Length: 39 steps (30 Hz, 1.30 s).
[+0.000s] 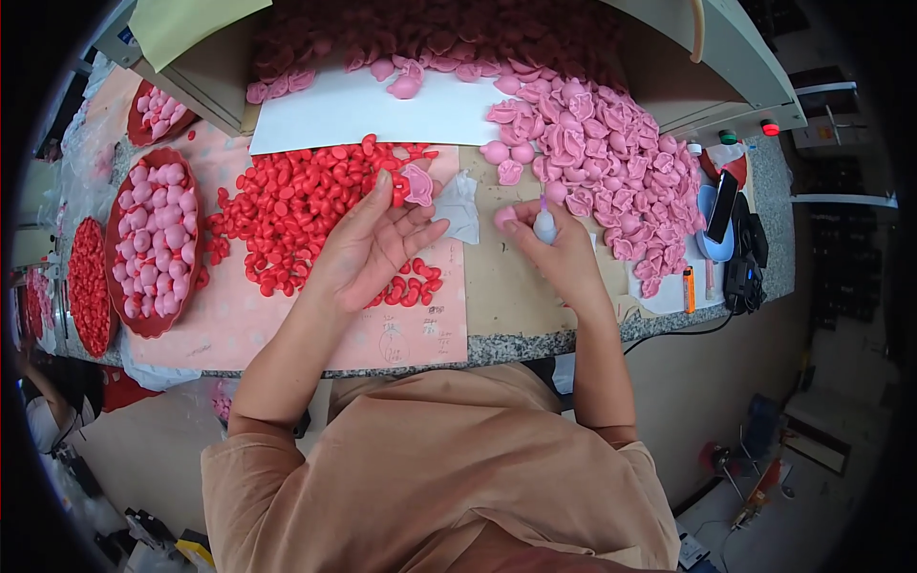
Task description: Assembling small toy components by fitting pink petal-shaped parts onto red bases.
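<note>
My left hand [368,244] is palm up over the red pile, thumb and fingertips closed on a hollow pink shell-shaped piece [418,186]. A bit of red shows between the thumb and that piece; whether it is held too I cannot tell. My right hand [559,253] grips a small squeeze bottle [544,226] with a thin purple tip pointing up. Next to its fingertips is a rounded pink piece [504,219], seemingly pinched along with the bottle. Glossy red pieces [306,205] lie heaped beside my left hand, and pink shell pieces [611,153] beyond my right.
At left stand a red tray [198,244] of pink-and-red pieces and a tray of red pieces [91,286]. A crumpled white tissue [460,208] lies between my hands. On the right are a phone [722,206], an orange marker [689,289] and a black cable [673,336].
</note>
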Available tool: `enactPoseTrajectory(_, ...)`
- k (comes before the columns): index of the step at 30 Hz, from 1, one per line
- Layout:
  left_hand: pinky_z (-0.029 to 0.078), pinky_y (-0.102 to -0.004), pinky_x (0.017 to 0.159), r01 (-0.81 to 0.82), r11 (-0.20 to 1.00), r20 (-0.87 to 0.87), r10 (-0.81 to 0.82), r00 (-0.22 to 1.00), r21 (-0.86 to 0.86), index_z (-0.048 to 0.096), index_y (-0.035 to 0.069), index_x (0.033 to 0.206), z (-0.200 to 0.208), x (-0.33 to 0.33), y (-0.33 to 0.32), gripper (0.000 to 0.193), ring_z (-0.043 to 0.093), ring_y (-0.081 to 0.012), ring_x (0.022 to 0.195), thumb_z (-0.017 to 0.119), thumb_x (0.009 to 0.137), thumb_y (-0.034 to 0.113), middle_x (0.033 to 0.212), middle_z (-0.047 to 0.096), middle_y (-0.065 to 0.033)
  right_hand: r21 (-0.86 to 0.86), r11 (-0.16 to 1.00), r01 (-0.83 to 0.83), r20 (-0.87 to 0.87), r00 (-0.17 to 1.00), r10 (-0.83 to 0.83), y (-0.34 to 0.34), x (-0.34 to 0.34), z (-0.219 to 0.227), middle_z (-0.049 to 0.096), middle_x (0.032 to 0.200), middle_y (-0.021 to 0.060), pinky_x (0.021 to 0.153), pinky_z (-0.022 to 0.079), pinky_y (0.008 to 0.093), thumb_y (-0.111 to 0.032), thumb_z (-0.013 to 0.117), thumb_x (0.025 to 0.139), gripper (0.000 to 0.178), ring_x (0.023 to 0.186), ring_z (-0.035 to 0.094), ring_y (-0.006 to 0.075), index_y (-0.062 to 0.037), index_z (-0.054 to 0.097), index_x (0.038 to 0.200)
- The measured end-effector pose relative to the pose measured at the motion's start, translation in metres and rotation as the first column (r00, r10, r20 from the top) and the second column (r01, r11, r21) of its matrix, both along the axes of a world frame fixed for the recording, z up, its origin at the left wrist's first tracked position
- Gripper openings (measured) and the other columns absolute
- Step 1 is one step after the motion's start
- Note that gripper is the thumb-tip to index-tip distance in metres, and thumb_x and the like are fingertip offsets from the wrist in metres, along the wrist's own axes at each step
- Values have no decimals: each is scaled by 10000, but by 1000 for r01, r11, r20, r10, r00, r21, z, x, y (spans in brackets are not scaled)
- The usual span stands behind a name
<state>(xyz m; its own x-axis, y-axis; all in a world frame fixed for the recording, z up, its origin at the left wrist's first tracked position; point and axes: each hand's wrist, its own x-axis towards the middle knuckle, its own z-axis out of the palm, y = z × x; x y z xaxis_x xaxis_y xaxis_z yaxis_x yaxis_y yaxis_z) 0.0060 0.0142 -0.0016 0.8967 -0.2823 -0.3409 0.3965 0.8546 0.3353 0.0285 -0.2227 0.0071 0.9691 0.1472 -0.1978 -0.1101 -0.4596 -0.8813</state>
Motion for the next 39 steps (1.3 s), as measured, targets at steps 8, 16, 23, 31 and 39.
enactPoseTrajectory(8,458,-410,940,61,998,-55,-61,997,-4,565,80,1110,-6,-4,-5,247,574,-202,976,526,926,241,1038,610,-81,-333,942,-32,393,904,169,-1,-3,9,621,885,128,722,467,319,-91,648,799,263,827,608,230,-11,598,1044)
enactPoseTrajectory(16,444,-424,960,98,995,-39,-97,994,2,581,85,1058,-1,-6,-13,192,575,-226,981,530,923,212,1021,615,-65,-442,897,29,332,934,134,14,-10,10,529,995,159,762,459,362,-107,641,791,338,896,568,306,-24,580,1113)
enactPoseTrajectory(23,476,-416,927,115,989,-113,-125,986,-93,571,84,1034,-8,-8,-12,194,590,-217,930,533,922,238,1006,612,-78,-448,894,14,317,937,144,14,-9,5,519,1005,162,768,457,361,-105,636,791,350,898,562,304,-19,577,1125)
enactPoseTrajectory(31,480,-406,920,113,990,-71,-119,990,-81,568,85,1081,-11,-9,-14,230,590,-197,932,528,924,249,1005,613,-67,-180,983,31,429,902,50,10,-7,4,558,963,87,697,445,280,-25,629,794,303,809,552,180,-12,605,1096)
enactPoseTrajectory(39,488,-370,910,132,991,3,-132,991,6,530,68,1139,-14,-11,-16,277,593,-192,967,487,942,259,1069,601,-89,123,978,-168,365,924,113,45,-18,27,537,1052,58,606,402,186,-8,671,768,344,652,442,57,-29,615,1107)
